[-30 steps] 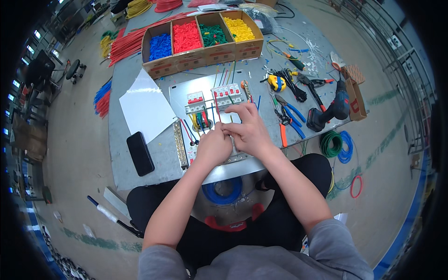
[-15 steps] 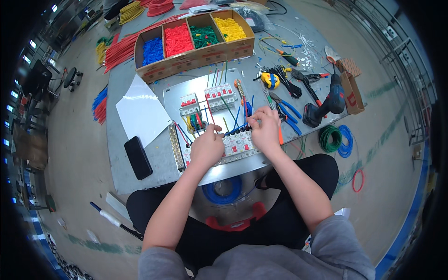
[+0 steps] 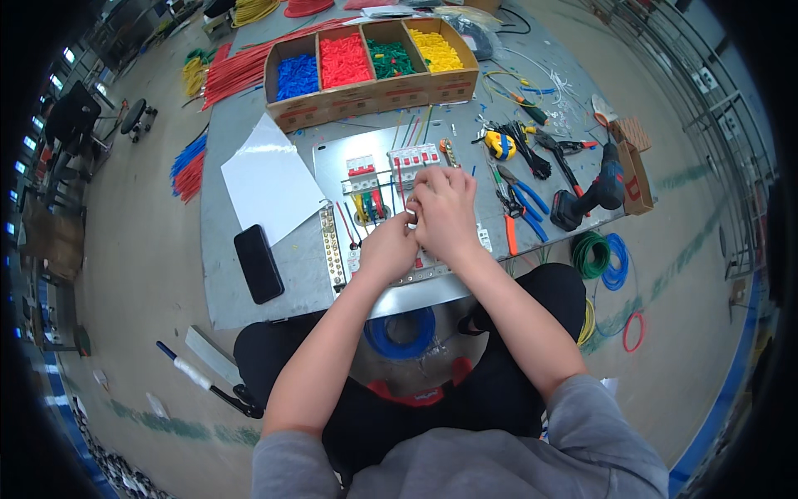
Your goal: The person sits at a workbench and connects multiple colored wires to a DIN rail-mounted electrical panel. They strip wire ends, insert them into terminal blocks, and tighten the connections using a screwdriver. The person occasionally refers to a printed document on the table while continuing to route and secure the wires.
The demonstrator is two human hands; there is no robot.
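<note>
The grey table (image 3: 223, 279) bears a metal panel (image 3: 337, 155), cardboard tray (image 3: 374, 95), phone (image 3: 258, 264) and drill (image 3: 611, 178).

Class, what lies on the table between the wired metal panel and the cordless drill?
In the head view, blue-handled pliers and an orange-handled tool lie between the metal panel and the cordless drill.

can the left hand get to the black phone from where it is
Probably yes: the phone lies uncovered to the left of the left hand; the left side of the metal panel, with its terminal strip, doesn't seem to block it.
</note>
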